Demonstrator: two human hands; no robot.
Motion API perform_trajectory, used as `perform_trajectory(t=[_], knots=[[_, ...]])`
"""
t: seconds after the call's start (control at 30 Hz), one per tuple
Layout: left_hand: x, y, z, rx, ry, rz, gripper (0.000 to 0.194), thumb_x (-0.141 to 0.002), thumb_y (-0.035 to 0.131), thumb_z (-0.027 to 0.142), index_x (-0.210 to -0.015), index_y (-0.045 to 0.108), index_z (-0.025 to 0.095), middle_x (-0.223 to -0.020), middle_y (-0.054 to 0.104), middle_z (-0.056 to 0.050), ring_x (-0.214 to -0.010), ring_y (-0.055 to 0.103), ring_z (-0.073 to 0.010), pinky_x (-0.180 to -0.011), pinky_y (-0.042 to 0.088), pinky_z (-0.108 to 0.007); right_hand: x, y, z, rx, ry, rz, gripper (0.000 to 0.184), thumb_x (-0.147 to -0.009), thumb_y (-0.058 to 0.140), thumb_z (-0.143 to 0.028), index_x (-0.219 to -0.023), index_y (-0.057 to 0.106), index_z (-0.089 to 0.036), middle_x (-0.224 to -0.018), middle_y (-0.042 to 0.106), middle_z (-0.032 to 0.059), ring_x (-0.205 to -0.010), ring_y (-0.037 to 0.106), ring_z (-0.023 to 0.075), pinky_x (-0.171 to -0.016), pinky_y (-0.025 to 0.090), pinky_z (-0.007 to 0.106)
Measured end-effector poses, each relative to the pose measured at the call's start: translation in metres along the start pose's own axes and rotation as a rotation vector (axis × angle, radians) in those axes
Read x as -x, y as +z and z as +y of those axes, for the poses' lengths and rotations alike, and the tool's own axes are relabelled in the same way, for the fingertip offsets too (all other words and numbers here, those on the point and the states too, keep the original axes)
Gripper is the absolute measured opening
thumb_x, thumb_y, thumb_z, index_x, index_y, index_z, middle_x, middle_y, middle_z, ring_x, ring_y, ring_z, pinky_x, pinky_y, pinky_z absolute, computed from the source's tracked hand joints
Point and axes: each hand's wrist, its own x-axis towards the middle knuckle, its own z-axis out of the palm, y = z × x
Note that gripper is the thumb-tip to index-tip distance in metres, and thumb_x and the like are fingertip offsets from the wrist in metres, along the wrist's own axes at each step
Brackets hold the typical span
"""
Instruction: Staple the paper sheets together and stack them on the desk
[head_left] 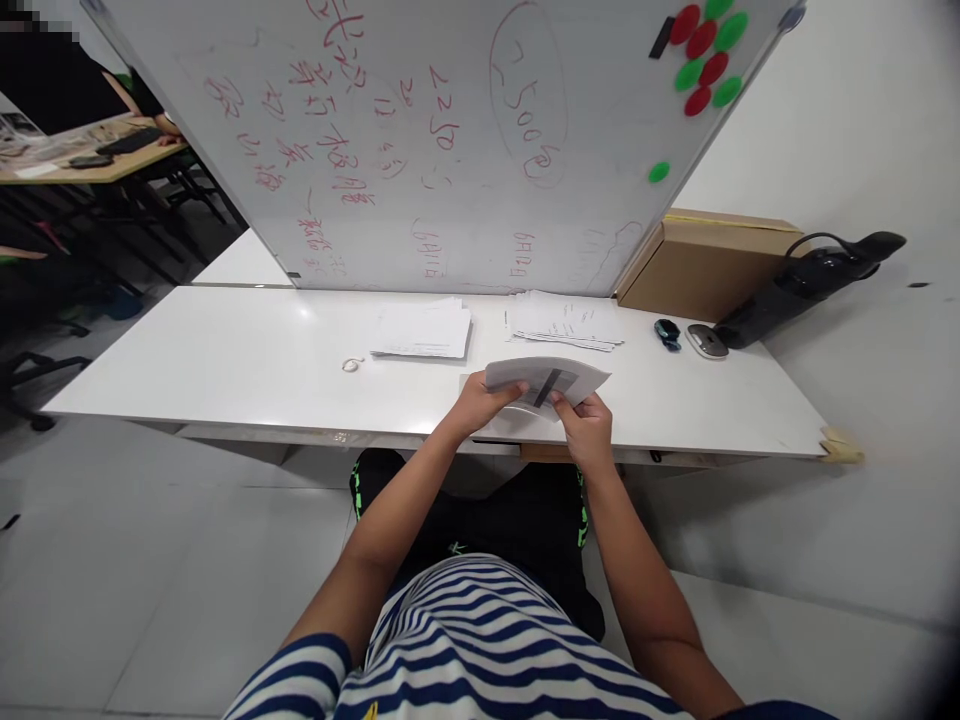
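Observation:
Between my hands, above the front of the white desk (262, 375), is a sheet of paper (517, 375) with a dark bar printed on it, bent into a curve. My left hand (484, 402) pinches its left side, thumb on the printed face. On the right side my right hand (586, 425) grips it, thumb also on top. Whether it is one sheet or several I cannot tell. Just beyond lie two paper piles: a neat stack (422, 332) on the left and a looser, fanned stack (566, 320) on the right.
A whiteboard (465, 120) with red writing and round magnets stands behind the desk. At the right are a cardboard box (712, 265), a black bottle (799, 285), a mouse (706, 341) and a smartwatch (667, 334). A small white coiled item (351, 365) lies left.

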Motion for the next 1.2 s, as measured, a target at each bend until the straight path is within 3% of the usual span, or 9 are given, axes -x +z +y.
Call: perform_trajectory(t=[0.17, 0.33, 0.5, 0.9, 1.07, 1.2], knots=[[0.002, 0.001, 0.001, -0.031, -0.011, 0.05, 0.039, -0.078, 0.074, 0.044, -0.103, 0.072, 0.015, -0.107, 0.073, -0.009, -0.105, 0.065, -0.0285, -0.09, 0.051, -0.04, 0.003, 0.004, 0.006, -0.006, -0.009, 0.019, 0.041, -0.075, 0.074, -0.047, -0.104, 0.072, -0.018, -0.105, 0.074, 0.006, -0.103, 0.066, 0.0267, -0.091, 0.05, 0.04], [0.001, 0.001, 0.001, -0.136, -0.059, 0.039, 0.037, -0.083, 0.068, 0.046, -0.105, 0.071, 0.016, -0.109, 0.072, -0.009, -0.105, 0.064, -0.0286, -0.089, 0.051, -0.04, -0.002, 0.001, 0.008, -0.005, 0.137, -0.064, 0.043, -0.07, 0.078, -0.049, -0.098, 0.075, -0.016, -0.101, 0.075, 0.007, -0.103, 0.066, 0.0302, -0.09, 0.05, 0.042], [0.0, -0.002, -0.003, -0.159, 0.014, -0.012, 0.035, -0.085, 0.066, 0.044, -0.107, 0.07, 0.017, -0.11, 0.072, -0.007, -0.109, 0.063, -0.0272, -0.092, 0.05, -0.038, -0.003, -0.002, 0.005, 0.008, 0.136, -0.111, 0.043, -0.071, 0.078, -0.048, -0.101, 0.076, -0.016, -0.104, 0.075, 0.0075, -0.106, 0.065, 0.0303, -0.093, 0.049, 0.043], [0.003, 0.001, -0.013, -0.152, 0.028, 0.023, 0.03, -0.087, 0.064, 0.04, -0.105, 0.071, 0.018, -0.111, 0.073, -0.007, -0.11, 0.063, -0.0284, -0.093, 0.05, -0.039, 0.002, 0.002, 0.001, 0.173, 0.236, -0.123, 0.05, -0.074, 0.073, -0.055, -0.106, 0.074, -0.016, -0.11, 0.073, 0.0094, -0.109, 0.065, 0.032, -0.094, 0.048, 0.044], [0.007, -0.001, -0.012, 0.007, -0.028, 0.157, 0.035, -0.083, 0.071, 0.041, -0.109, 0.07, 0.019, -0.115, 0.071, -0.007, -0.115, 0.062, -0.0292, -0.099, 0.049, -0.042, -0.003, -0.012, 0.002, 0.225, 0.162, -0.228, 0.047, -0.075, 0.072, -0.054, -0.106, 0.073, -0.019, -0.106, 0.074, 0.0073, -0.103, 0.066, 0.0298, -0.09, 0.05, 0.042], [0.013, -0.002, -0.02, 0.432, -0.086, 0.386, 0.048, -0.078, 0.078, 0.034, -0.121, 0.063, 0.02, -0.124, 0.067, -0.008, -0.122, 0.059, -0.0266, -0.104, 0.048, -0.041, 0.0, -0.028, 0.009, 0.073, 0.182, -0.204, 0.046, -0.073, 0.075, -0.052, -0.107, 0.069, -0.02, -0.099, 0.073, 0.0066, -0.092, 0.067, 0.0247, -0.077, 0.054, 0.036]])
